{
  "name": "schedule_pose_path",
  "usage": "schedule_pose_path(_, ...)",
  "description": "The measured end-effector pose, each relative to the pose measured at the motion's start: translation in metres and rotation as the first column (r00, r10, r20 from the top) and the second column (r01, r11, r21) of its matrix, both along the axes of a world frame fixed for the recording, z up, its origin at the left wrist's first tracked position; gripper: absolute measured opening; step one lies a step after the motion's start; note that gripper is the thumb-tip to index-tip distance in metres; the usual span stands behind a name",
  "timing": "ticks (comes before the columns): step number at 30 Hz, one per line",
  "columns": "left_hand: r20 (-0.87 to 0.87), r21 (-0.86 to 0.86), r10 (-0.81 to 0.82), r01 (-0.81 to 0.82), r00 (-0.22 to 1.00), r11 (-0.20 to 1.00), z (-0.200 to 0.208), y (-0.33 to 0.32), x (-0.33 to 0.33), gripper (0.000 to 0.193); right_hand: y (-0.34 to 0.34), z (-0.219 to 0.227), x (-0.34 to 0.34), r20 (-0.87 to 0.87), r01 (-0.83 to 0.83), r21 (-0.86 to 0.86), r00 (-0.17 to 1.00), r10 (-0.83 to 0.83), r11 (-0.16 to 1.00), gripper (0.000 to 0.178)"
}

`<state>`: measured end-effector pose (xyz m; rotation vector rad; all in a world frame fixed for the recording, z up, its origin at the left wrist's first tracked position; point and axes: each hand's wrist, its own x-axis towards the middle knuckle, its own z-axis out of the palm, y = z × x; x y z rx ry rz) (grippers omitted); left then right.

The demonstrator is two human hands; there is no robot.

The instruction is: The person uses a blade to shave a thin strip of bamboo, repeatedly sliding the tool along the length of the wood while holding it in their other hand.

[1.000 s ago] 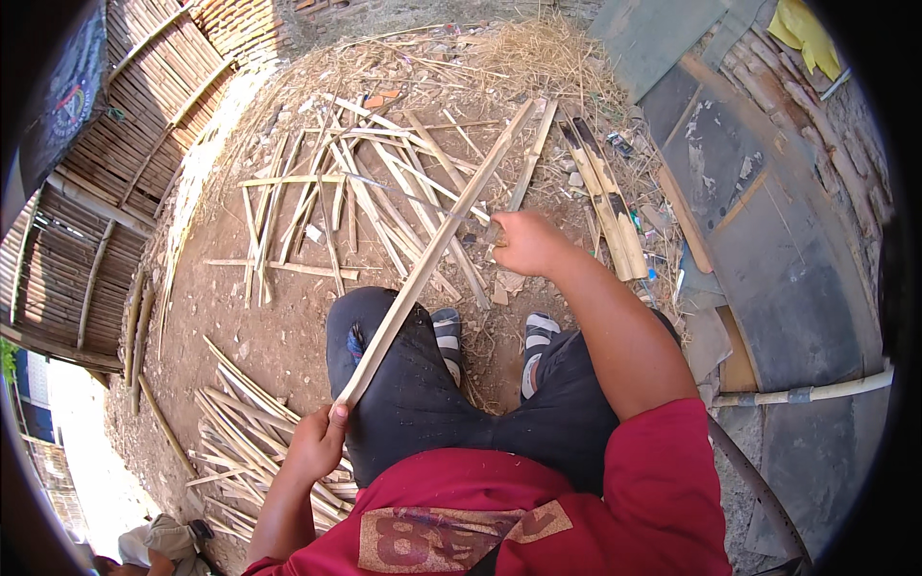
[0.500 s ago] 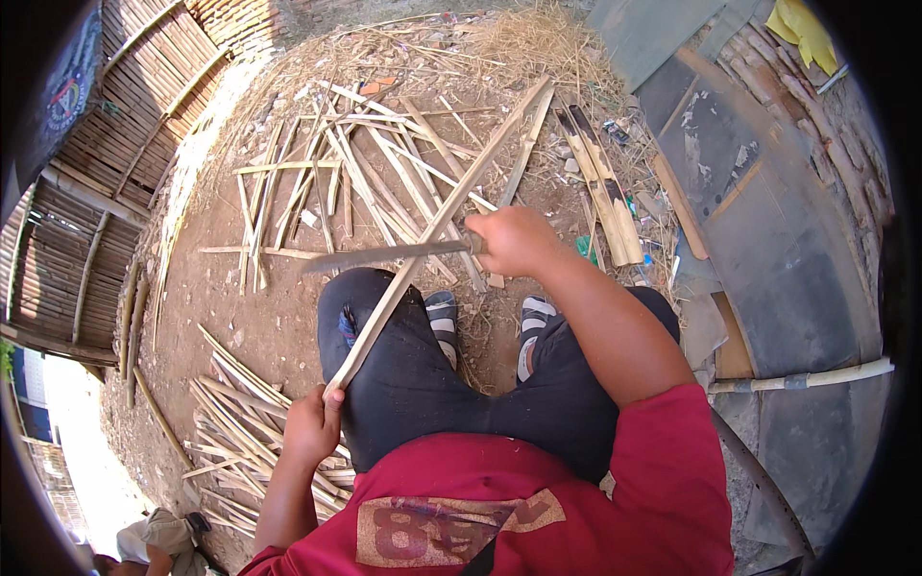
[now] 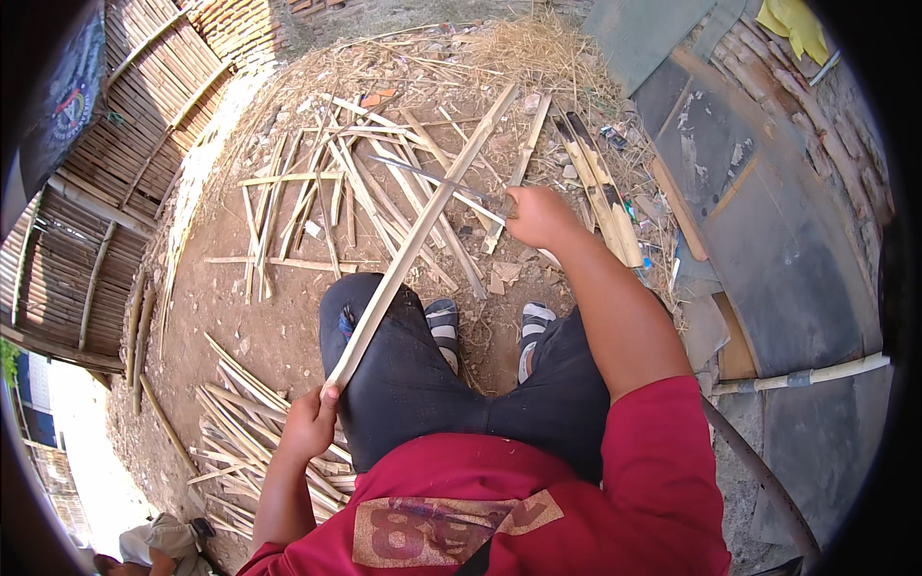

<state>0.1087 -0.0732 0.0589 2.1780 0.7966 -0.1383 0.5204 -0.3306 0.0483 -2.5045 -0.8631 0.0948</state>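
My left hand (image 3: 309,422) is closed round the near end of a long, pale split bamboo strip (image 3: 408,254). The strip slants up over my left knee and away to the far right. In my right hand (image 3: 544,219), closed on its handle, is a machete (image 3: 437,180), its thin blade seen nearly edge-on and pointing left. The blade crosses the upper half of the strip; whether it touches cannot be told. My fist hides most of the handle.
Split bamboo pieces (image 3: 360,182) lie scattered on the dirt ahead, and a second pile (image 3: 250,432) is at my left. Two charred bamboo halves (image 3: 600,192) and dark boards (image 3: 759,230) are at the right. A person (image 3: 158,547) is at the lower left edge.
My right hand has moved slightly right and away from me. The blade has shifted farther up the strip and turned edge-on. The strip's far end has swung left.
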Motion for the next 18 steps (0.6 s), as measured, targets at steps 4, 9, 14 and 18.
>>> schedule_pose_path(4,-0.018,-0.171,0.043,-0.046,0.999,0.984,0.002,0.006,-0.009,0.060,0.033,0.023,-0.045,0.090,-0.234,-0.069,0.967,0.240,0.970,0.040)
schedule_pose_path(9,0.055,0.067,-0.010,0.006,0.998,0.998,-0.007,-0.008,-0.005,0.058,0.016,0.019,-0.018,-0.095,0.066,0.024,0.993,-0.064,0.997,0.038)
schedule_pose_path(14,0.021,0.022,-0.002,0.001,1.000,1.000,-0.003,0.005,-0.013,0.058,0.016,0.016,-0.009,0.094,-0.009,0.032,0.996,0.006,0.999,0.039)
schedule_pose_path(18,0.038,-0.013,-0.016,0.017,0.999,1.000,-0.002,0.003,-0.012,0.059,0.039,0.035,-0.052,0.116,-0.356,-0.309,0.906,0.407,0.882,0.042)
